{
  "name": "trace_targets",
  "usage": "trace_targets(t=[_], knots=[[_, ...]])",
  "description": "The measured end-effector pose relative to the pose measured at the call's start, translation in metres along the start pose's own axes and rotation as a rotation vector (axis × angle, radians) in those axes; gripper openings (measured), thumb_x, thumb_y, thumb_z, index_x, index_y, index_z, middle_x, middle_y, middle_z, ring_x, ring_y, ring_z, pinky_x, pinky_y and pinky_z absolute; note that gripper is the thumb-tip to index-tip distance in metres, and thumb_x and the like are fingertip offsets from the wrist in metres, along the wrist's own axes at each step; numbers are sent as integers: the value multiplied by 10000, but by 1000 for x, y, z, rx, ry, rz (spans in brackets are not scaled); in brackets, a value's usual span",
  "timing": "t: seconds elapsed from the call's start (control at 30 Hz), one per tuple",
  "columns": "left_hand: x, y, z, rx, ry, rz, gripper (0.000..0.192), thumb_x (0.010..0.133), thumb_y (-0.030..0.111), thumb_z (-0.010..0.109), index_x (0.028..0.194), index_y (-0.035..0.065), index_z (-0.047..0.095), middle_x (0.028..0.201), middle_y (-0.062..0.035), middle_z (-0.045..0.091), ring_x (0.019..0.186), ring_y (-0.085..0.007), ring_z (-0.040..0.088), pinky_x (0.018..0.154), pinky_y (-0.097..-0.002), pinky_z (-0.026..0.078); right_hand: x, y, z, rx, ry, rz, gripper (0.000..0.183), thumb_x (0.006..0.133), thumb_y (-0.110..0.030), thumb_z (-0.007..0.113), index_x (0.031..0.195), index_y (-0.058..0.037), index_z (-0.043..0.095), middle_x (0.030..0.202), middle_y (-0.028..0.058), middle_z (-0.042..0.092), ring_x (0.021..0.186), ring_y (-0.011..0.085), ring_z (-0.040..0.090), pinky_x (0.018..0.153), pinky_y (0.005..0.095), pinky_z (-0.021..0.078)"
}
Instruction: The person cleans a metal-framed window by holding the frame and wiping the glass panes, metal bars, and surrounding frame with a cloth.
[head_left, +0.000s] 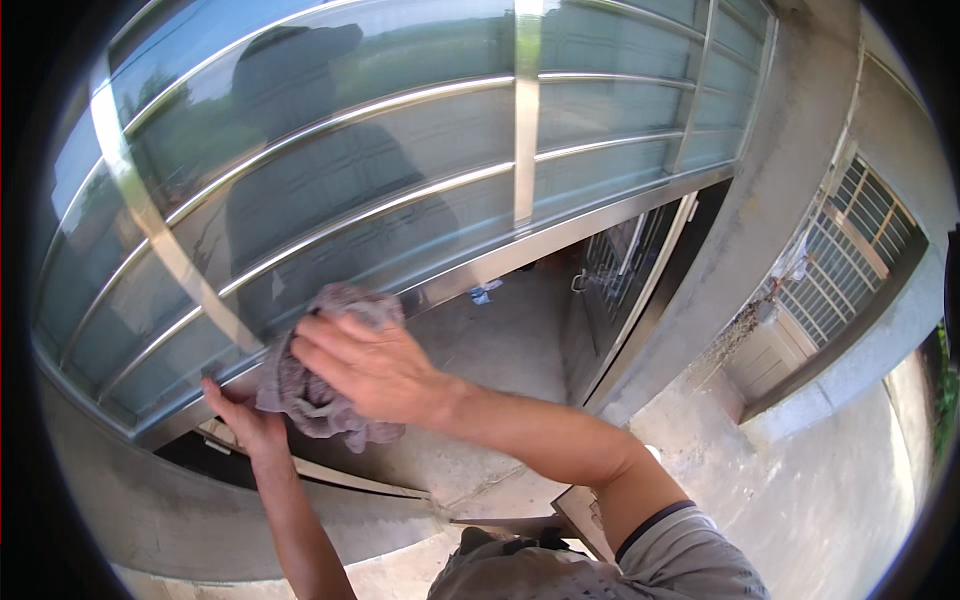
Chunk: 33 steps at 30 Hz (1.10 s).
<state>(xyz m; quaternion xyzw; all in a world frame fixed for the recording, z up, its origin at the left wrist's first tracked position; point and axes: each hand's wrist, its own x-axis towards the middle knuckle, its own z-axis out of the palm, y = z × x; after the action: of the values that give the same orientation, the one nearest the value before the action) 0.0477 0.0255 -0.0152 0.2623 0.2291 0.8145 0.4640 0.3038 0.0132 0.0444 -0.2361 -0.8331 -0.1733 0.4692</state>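
A crumpled purple-grey cloth (330, 427) lies bunched against the lower metal rail (480, 270) of a glazed panel above a doorway. My right hand (367, 367) presses on the cloth with bent fingers and holds it. Just left of it, my left hand (244, 420) rests at the rail, its thumb raised along the metal; the cloth hides part of that hand. Shiny horizontal bars (420, 187) and broad upright strips (526, 120) cross the bluish glass (450, 127), which reflects a person's dark outline and the sky.
Beneath the rail is an open doorway with a barred door leaf (611, 292) on the right. A blue-and-white item (484, 291) lies on the concrete floor inside. Concrete walls (720, 247) flank the opening. Further right is a barred window (840, 262). Wooden furniture or steps (585, 517) partly show below me.
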Motion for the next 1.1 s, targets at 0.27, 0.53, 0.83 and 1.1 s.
trace_targets(t=[0.27,0.53,0.83,1.1], knots=[[-1,-1,7,-69,129,183,526,936,485,570,1254,68,542,1258,-49,594,1164,-195,561,1031,-381,423,-106,182,-158,-287,220,320,641,593,-16,571,1231,-6,512,1241,197,531,1178,391,493,1030,457,371],[-4,-3,21,-72,221,208,590,921,485,582,1332,72,482,1345,-62,516,1223,-214,506,1041,-395,405,-205,354,-269,-506,438,618,453,784,21,517,1233,-43,535,1221,195,554,1181,401,514,1017,409,416],[0,-10,17,-84,172,185,608,923,495,576,1339,64,469,1342,-62,516,1217,-214,508,1032,-386,407,-191,372,-301,-506,571,946,448,773,-44,561,1221,-38,552,1143,238,627,1113,401,584,972,420,456],[4,5,0,-10,113,239,614,933,515,563,1333,64,448,1339,-74,502,1219,-216,496,1029,-383,405,-81,158,-105,-341,540,448,679,729,-84,517,1385,56,410,1422,262,421,1343,436,371,1141,472,253]])
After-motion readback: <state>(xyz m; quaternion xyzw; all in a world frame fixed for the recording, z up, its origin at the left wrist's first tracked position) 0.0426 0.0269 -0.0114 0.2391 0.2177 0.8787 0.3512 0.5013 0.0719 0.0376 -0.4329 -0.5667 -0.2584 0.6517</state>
